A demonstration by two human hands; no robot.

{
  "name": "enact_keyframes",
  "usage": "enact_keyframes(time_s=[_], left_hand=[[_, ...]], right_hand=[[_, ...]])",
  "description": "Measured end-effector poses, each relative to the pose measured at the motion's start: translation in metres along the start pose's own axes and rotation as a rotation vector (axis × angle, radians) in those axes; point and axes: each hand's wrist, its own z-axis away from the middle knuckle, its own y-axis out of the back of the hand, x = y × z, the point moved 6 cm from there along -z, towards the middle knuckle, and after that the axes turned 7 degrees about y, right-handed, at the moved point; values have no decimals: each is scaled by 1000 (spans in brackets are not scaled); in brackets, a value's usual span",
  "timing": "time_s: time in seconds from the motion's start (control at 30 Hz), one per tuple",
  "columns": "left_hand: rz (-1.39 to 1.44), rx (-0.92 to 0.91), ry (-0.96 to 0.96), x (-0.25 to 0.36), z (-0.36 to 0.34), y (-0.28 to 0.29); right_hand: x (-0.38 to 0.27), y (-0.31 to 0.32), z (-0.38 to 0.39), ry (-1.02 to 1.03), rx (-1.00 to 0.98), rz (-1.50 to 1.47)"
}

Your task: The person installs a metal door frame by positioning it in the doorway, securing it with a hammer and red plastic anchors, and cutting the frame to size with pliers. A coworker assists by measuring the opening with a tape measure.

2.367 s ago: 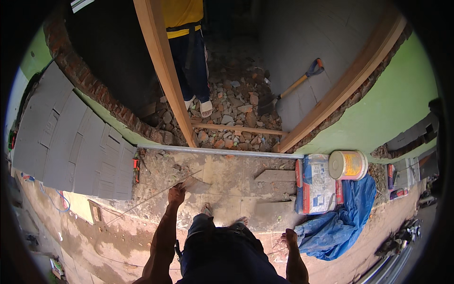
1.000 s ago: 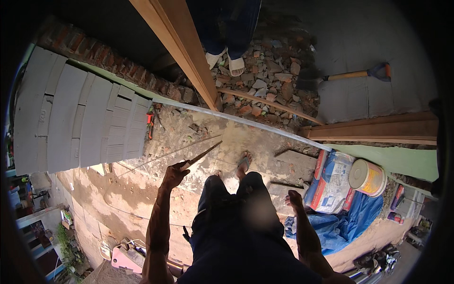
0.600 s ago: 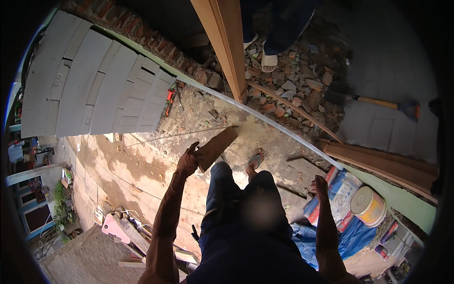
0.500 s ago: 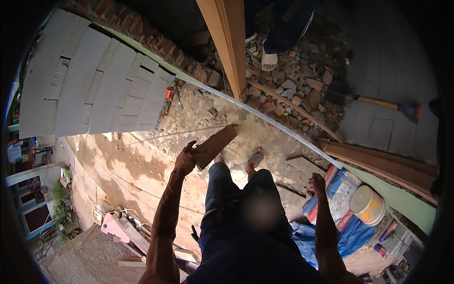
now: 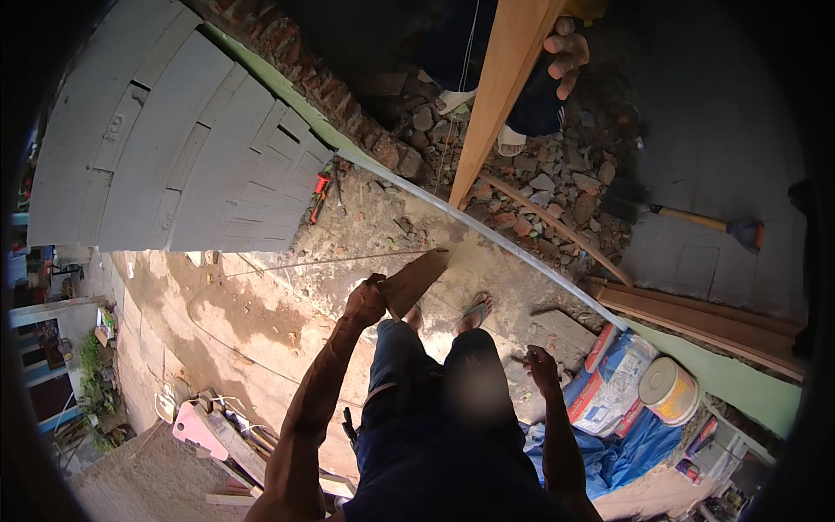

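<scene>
My left hand (image 5: 365,303) is closed around the near end of a short brown wooden board (image 5: 416,283), whose other end points forward and to the right. My right hand (image 5: 542,369) hangs to the right of my legs with its fingers curled. A small dark thing seems to stick out from its fingertips, but I cannot make out what it is. Beyond the board, a tall wooden post (image 5: 503,96) stands tilted by a pale straight strip (image 5: 487,230) on the ground. Another person's hand (image 5: 567,56) is on or beside the post's upper part.
Broken brick rubble (image 5: 557,178) lies around the other person's feet, with a shovel (image 5: 696,217) to its right. Sacks (image 5: 613,387), a bucket (image 5: 668,390) and a blue tarp (image 5: 609,461) are at right. Pliers-like red-handled tool (image 5: 320,193) lies by the grey plank wall (image 5: 165,165); scrap wood (image 5: 230,435) lies lower left.
My left hand and the board have shifted right. My right hand has moved left and slightly down. The post's upper part has swung right, and the other person's hand has come into view.
</scene>
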Motion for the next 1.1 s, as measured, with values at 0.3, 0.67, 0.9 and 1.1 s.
enact_keyframes(time_s=[0.3, 0.67, 0.9, 1.1], left_hand=[[17, -54, -50, 9, -37, 15], [238, 284, 274, -31, 38, 120], [342, 460, 416, -29, 79, 164], [544, 528, 569, -12, 127, 221]], right_hand=[[-61, -42, -6, 88, -39, 19], [-125, -70, -42, 179, -255, 154], [-149, -128, -148, 69, -528, 204], [-384, -230, -164, 513, -805, 131]])
